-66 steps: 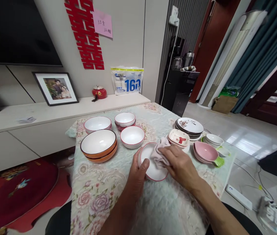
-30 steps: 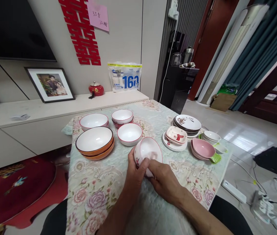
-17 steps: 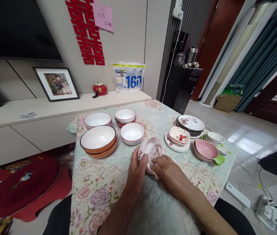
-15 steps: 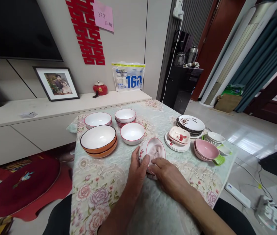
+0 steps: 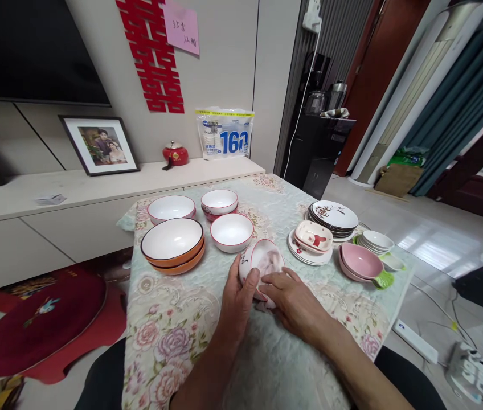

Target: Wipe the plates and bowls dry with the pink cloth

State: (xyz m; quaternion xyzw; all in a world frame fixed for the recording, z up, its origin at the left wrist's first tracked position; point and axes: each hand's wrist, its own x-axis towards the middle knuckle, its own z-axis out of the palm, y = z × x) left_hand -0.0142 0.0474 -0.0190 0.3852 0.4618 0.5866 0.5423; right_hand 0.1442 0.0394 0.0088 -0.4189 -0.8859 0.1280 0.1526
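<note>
A small white bowl (image 5: 246, 263) with a red rim and a printed pattern is tilted above the table, its opening turned toward my right. My left hand (image 5: 238, 293) grips it from the left side, thumb over the rim. My right hand (image 5: 293, 296) is at the bowl's near right edge, fingers bent over a pale pinkish cloth (image 5: 266, 306) that hangs below the rim. More of the cloth lies inside the bowl, partly hidden by the fingers. Just beyond stands a white red-rimmed bowl (image 5: 232, 232).
Stacked orange bowls (image 5: 173, 267), a wide white bowl (image 5: 171, 208) and another small stack (image 5: 219, 200) stand at left. On the right are dark-rimmed plates (image 5: 335, 216), a bear-patterned dish (image 5: 313, 234), pink bowls (image 5: 361, 262) and small white bowls (image 5: 377, 240) on the floral tablecloth (image 5: 168, 341).
The held bowl has turned in my left hand, with a different part of its printed pattern showing. My right hand has shifted slightly along the rim, its fingers more spread over the cloth.
</note>
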